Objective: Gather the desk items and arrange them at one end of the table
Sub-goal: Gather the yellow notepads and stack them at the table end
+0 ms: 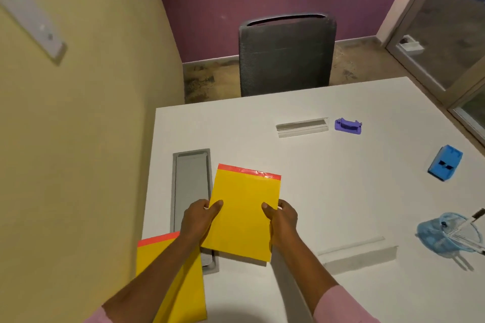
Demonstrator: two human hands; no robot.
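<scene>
A yellow envelope (244, 215) with a red top strip is held a little above the white table (328, 181), my left hand (199, 217) gripping its left edge and my right hand (282, 220) its right edge. A second yellow envelope (168, 273) with a red strip lies flat at the table's near left corner, partly under my left forearm. Further right are a purple stapler (348, 126), a blue hole punch (444, 162), and a blue mesh pen holder (443, 236) lying on its side with pens sticking out.
A grey cable tray (191, 183) is set into the table on the left. Two slot openings (301, 126) (357, 252) cut the tabletop. A grey mesh chair (286, 52) stands at the far edge. A yellow wall runs along the left; a glass door is at right.
</scene>
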